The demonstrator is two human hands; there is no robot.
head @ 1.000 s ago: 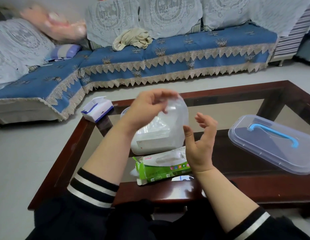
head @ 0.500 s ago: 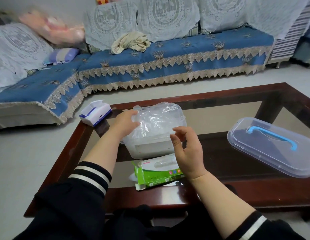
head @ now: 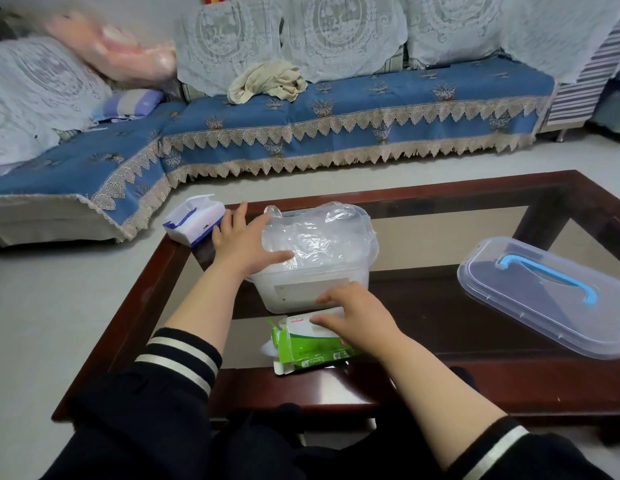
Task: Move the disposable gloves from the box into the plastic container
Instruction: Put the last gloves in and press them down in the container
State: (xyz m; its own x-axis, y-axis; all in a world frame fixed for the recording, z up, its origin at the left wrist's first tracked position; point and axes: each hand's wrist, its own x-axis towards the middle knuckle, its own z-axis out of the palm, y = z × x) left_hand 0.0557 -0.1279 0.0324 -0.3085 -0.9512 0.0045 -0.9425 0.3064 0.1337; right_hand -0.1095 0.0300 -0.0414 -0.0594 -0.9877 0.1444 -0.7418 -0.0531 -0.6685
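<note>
A heap of clear disposable gloves (head: pixel 319 233) fills the open plastic container (head: pixel 312 289), crinkled film rising above its rim, with one loose piece sticking up at the far left corner. The container stands on the glass top of the dark wooden coffee table (head: pixel 423 188), left of the table's middle. The left hand (head: pixel 246 242) lies flat on the left part of the glove heap, its fingers straight and slightly spread, the thumb stretched right across the film. Just near of the container lies the green and white glove box (head: pixel 301 348), on its side, with a flap open at its left end. The right hand (head: pixel 357 315) rests on top of this box, fingers lightly spread and reaching left over the white top face; whether they pinch anything cannot be told. Both forearms are bare, with dark sleeves (head: pixel 177 355) bearing white stripes pushed up. To the right on the table lies the container's clear lid (head: pixel 544 299) with a blue handle, well apart from the container. At the far left corner of the table sits a white and blue tissue pack (head: pixel 194 223). Beyond the table stands a blue sofa (head: pixel 336 123) with lace covers, and a beige cloth (head: pixel 267 81) lies crumpled on it.
</note>
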